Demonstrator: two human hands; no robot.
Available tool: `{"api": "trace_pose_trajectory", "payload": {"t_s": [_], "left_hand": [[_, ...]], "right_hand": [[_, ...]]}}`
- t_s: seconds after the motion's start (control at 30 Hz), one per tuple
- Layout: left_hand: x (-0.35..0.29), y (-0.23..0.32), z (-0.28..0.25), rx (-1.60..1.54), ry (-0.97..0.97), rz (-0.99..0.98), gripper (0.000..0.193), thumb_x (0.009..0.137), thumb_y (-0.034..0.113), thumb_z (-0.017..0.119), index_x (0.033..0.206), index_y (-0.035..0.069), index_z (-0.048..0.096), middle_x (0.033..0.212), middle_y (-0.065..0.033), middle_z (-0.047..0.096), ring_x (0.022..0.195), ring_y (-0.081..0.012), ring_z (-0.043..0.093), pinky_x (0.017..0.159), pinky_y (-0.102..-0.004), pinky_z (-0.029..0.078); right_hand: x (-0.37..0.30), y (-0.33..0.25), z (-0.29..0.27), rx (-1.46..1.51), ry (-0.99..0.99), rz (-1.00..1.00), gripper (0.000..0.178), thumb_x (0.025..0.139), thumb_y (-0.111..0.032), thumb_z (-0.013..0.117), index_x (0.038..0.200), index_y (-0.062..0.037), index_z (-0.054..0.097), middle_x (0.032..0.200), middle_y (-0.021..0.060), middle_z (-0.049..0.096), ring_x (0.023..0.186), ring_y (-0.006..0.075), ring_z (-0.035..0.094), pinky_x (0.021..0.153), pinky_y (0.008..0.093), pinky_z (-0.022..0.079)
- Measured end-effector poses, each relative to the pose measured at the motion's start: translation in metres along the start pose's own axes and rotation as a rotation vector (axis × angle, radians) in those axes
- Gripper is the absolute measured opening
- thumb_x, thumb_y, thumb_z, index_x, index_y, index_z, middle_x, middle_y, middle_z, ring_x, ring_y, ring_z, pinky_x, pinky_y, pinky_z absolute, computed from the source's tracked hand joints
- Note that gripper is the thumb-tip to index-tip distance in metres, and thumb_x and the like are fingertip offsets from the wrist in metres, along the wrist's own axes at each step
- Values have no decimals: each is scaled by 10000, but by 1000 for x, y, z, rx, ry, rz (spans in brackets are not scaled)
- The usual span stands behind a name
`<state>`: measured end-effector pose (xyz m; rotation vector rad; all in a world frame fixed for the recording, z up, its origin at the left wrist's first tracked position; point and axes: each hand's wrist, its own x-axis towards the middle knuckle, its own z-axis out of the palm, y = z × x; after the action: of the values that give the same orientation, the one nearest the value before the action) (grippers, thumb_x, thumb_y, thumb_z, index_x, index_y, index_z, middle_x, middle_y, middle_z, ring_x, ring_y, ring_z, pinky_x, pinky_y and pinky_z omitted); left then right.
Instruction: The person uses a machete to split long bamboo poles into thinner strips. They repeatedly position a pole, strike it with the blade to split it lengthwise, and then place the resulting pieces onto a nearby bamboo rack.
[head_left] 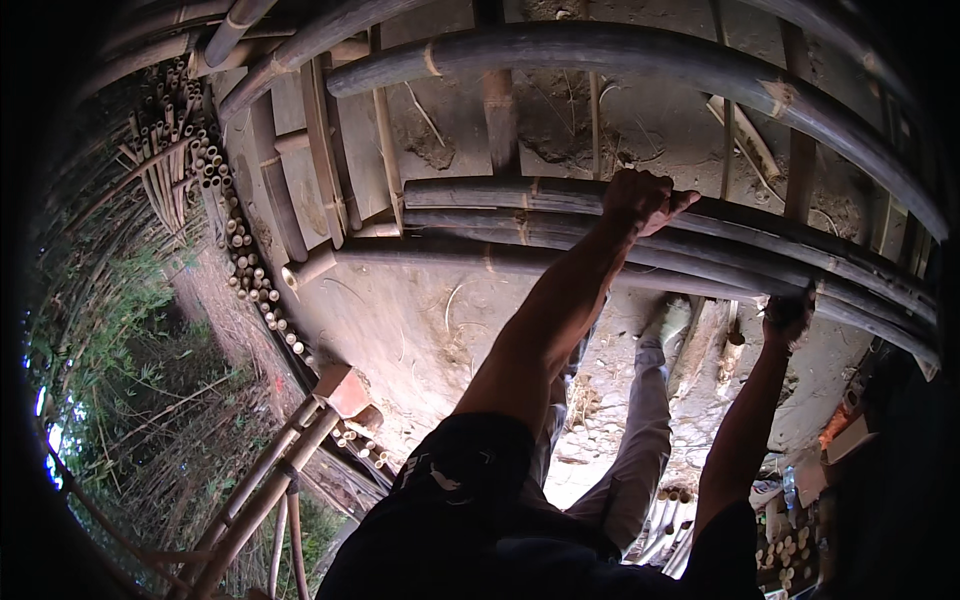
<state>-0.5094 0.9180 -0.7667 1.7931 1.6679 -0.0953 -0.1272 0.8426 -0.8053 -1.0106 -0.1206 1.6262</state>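
Long dark bamboo lengths lie side by side across the frame in front of me. The far one, a split bamboo pole (465, 190), has my left hand (645, 203) closed on it, knuckles up and thumb pointing right. Farther right and nearer to my body, my right hand (789, 318) is in deep shadow. It looks curled round the near bamboo pole (420, 252), though its fingers show only partly. A middle bamboo length (460, 222) runs between those two.
A thick curved bamboo rail (600, 48) crosses beyond, over upright bamboo pieces. Stacked bamboo culms (245, 260) line the left edge near green plants. A bamboo frame (265, 490) stands lower left, beside a reddish block (341, 390). Cut bamboo and a bottle (790, 487) lie lower right.
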Motion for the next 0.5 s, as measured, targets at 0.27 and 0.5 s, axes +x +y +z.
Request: {"api": "trace_pose_trajectory", "payload": {"t_s": [0.27,0.5], "left_hand": [[21,-32,53,-204,773,437,242,852,274,751,720,126,612,554,-10,529,536,-215,559,567,-365,507],[7,-12,18,132,485,334,462,984,420,483,697,74,584,670,-163,577,653,-389,571,608,-480,447]], "right_hand": [[14,6,-50,-83,-45,-6,362,978,-324,521,1285,-141,574,960,17,659,748,116,607,693,323,538],[-10,-16,64,-82,436,-167,318,843,-325,755,922,-53,609,740,23,627,576,146,605,478,276,503]]}}
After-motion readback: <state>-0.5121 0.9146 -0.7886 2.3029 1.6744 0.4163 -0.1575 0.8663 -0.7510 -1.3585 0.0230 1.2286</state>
